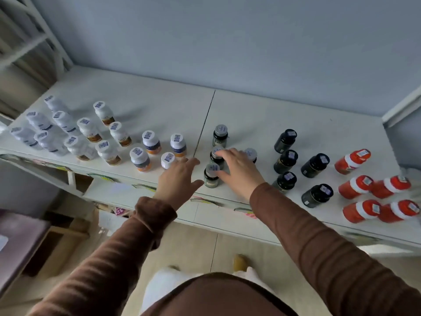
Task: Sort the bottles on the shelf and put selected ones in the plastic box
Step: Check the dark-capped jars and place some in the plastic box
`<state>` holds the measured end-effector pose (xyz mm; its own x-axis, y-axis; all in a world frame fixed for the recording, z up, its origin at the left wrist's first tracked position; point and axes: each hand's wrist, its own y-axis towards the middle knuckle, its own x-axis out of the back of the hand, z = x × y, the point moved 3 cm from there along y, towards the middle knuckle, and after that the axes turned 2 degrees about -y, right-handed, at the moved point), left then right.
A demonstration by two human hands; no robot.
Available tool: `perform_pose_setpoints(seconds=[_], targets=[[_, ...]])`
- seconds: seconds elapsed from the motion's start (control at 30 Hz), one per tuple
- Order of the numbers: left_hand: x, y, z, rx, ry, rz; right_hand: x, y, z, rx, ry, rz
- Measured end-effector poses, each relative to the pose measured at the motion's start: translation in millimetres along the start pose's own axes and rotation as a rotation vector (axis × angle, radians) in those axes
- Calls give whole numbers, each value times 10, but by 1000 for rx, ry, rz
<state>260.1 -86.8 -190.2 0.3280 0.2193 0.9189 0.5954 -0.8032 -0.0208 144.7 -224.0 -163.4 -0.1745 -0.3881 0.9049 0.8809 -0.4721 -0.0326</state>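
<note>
Bottles stand in groups on the white shelf. White bottles fill the left, with blue-and-orange labelled ones beside them. Dark bottles with grey caps stand in the middle, black bottles to their right, red bottles at the far right. My left hand hovers with straight fingers just left of the nearest grey-capped bottle, partly hiding a white-capped bottle. My right hand rests spread over the grey-capped bottles, its fingertips on one cap and hiding most of another. No plastic box is in view.
A grey-blue wall rises behind the shelf. A white frame stands at the upper left, another post at the right. Below the shelf's front edge lie a wooden floor, a purple surface at the left and a cardboard box.
</note>
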Motion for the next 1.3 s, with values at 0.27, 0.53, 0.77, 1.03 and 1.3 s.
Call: perform_pose_setpoints(seconds=[0.27,0.53,0.77,1.03,1.3], targets=[[-448,36,-119,287,-188,32,-109,251,-115,253,-72,203],[-618,8,-181,293,-434,-54,-207,348,-120,238,-19,241],[-309,-2,-515,241,-975,-253,465,481,-484,70,604,319],[-254,211,-857,414,-1844,-63,860,703,-537,-18,830,321],[-136,254,-1054,517,-2142,158,939,951,-246,98,588,170]])
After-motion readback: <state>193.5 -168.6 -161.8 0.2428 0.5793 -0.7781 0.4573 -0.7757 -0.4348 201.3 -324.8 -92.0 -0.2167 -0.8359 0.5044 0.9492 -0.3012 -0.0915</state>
